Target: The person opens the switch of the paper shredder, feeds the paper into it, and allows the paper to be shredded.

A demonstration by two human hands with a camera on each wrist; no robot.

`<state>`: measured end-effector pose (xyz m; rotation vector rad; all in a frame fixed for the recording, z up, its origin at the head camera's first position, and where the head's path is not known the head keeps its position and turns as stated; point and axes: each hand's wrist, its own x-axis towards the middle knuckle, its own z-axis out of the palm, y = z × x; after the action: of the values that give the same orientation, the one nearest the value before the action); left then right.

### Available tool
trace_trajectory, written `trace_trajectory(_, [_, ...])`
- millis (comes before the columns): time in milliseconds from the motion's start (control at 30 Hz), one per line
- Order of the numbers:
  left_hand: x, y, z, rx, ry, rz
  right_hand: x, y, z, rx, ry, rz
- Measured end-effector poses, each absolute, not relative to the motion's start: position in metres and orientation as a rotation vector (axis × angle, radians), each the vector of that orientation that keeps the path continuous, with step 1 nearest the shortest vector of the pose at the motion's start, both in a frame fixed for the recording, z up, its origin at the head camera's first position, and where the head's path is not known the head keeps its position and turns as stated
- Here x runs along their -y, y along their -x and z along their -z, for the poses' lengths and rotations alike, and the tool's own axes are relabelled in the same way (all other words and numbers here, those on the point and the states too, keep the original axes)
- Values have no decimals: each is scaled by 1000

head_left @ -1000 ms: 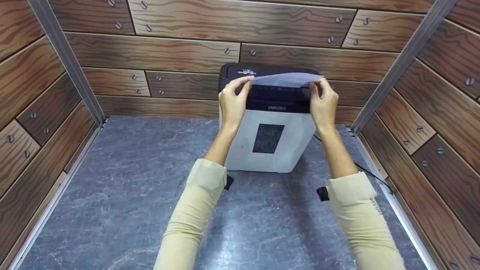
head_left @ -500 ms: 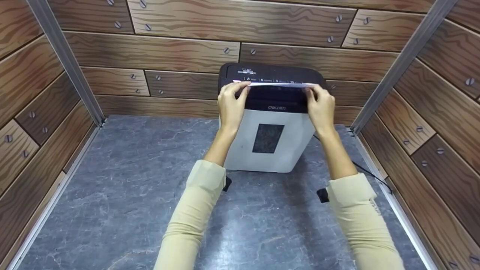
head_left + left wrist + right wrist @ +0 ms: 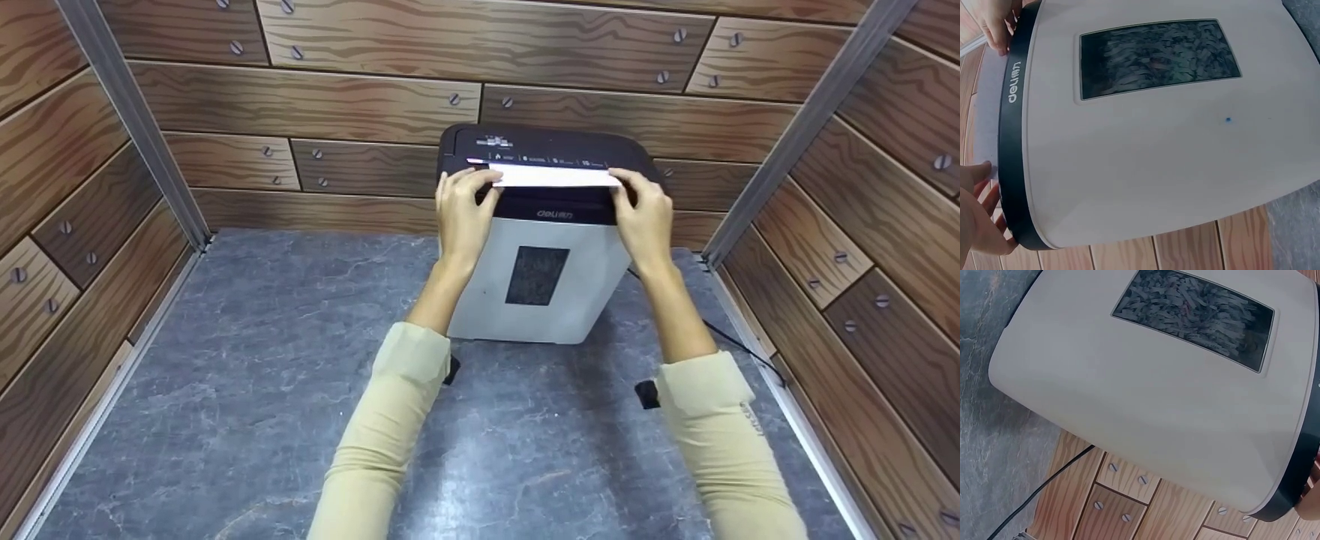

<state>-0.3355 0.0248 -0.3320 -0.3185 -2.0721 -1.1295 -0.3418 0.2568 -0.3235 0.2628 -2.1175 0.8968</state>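
A grey-white paper shredder (image 3: pixel 480 315) with a dark top stands near the back wall. Across its top lies a sheet of paper (image 3: pixel 553 175), its white face showing as a narrow band. My left hand (image 3: pixel 465 214) pinches the sheet's left end between thumb and fingers; my right hand (image 3: pixel 645 221) pinches the right end. The paper's lower part is hidden from the head view. In the left wrist view the paper (image 3: pixel 987 107) looks pale lilac behind the shredder's dark rim (image 3: pixel 1012 146). Only a bit of my right hand (image 3: pixel 1310 502) shows in the right wrist view.
Paper shreds fill much of the shredder's front window (image 3: pixel 1196 315). A black cord (image 3: pixel 742 349) runs from behind the shredder along the right side. Wood-patterned walls (image 3: pixel 360 97) enclose the dark marbled surface (image 3: pixel 285 360) at the back and both sides.
The sheet's upper edge has come down from a raised bow to a flatter band, now turned so its white face shows. My right hand has shifted slightly left; the shredder stays put.
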Motion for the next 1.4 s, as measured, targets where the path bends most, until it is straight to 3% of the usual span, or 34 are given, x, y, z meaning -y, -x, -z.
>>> trace_trajectory(567, [-15,342,356,2038,439,1027,-266,343,346,2115,-404,-798])
trace_trajectory(1400, [-14,351,356,2019,430,1103,-266,354,349,2081,-412,-831])
